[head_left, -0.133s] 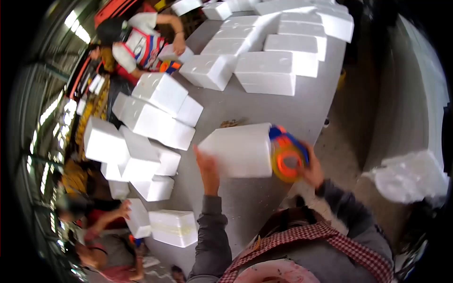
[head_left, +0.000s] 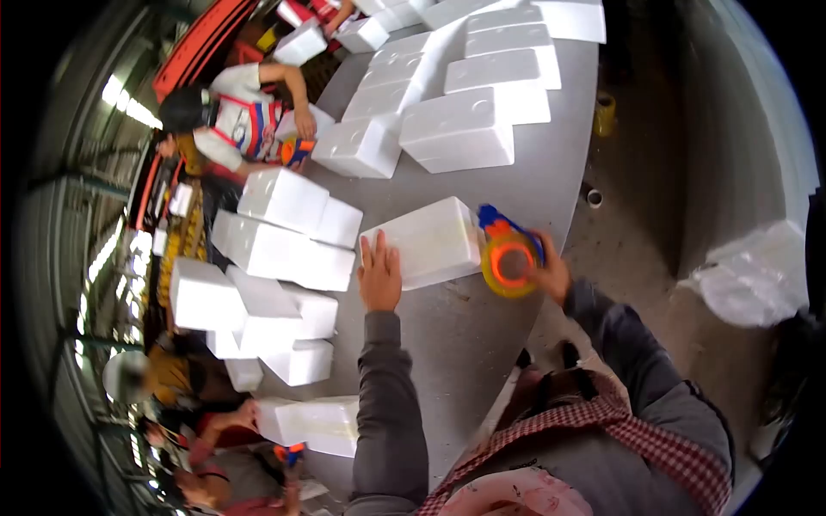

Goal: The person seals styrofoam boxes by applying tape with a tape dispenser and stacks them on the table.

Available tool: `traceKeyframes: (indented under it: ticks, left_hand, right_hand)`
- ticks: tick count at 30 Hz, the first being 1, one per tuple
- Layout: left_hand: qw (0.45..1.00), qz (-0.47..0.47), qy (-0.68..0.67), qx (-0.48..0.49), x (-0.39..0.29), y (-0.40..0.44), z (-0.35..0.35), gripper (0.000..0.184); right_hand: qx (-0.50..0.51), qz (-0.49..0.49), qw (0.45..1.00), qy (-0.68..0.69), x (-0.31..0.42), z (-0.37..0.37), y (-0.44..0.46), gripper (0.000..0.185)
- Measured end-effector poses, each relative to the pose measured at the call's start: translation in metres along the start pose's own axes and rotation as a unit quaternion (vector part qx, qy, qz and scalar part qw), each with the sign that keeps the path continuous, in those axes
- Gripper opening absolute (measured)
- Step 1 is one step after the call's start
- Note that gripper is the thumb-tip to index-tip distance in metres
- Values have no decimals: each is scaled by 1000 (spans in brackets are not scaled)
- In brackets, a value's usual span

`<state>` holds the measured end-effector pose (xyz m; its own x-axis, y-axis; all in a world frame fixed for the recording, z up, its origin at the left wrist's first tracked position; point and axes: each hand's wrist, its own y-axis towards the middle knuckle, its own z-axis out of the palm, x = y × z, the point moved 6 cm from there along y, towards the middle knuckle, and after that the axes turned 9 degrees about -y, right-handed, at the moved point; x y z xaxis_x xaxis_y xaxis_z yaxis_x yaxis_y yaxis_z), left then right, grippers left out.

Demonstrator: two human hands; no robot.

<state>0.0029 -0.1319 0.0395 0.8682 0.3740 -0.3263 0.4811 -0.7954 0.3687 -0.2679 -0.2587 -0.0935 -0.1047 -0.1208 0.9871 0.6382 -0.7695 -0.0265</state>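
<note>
A white foam box lies on the grey table in front of me. My left hand rests on the near left part of this box with its fingers spread. To the right of the box, my right hand is closed round a blue and orange tape dispenser that carries a roll of yellowish tape. The dispenser's blue head is close to the box's right end; whether they touch I cannot tell.
Several white boxes are stacked on the left and lined up at the back of the grey table. Co-workers stand along the left side, one with a tape dispenser. Wrapped white material is at the right.
The box has turned and now sits flatter on the table. My left hand has moved from its left edge onto its surface. The dispenser has shifted slightly away from the box.
</note>
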Motion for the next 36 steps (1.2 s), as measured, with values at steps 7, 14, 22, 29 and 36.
traceKeyframes:
  ticks: [7,14,22,29,36]
  left_hand:
    - [960,-252,57,111,-39,-57,-18,54]
    - [998,-46,38,13,-64,-63,0,48]
    - [983,-63,168,38,-81,-61,10,52]
    - [990,-126,55,38,-72,-60,12,53]
    - [985,-85,-125,-77,-61,-64,-3,75]
  right_hand:
    - [-54,0,998,-35,-8,47,7,65]
    - [-28,50,996,67,3,18,-83,65]
    - [83,143,976,139,39,-4,-123,59]
    - [250,85,962,-74,33,46,-143,70]
    - [516,33,825,-228,87,61,-129,62]
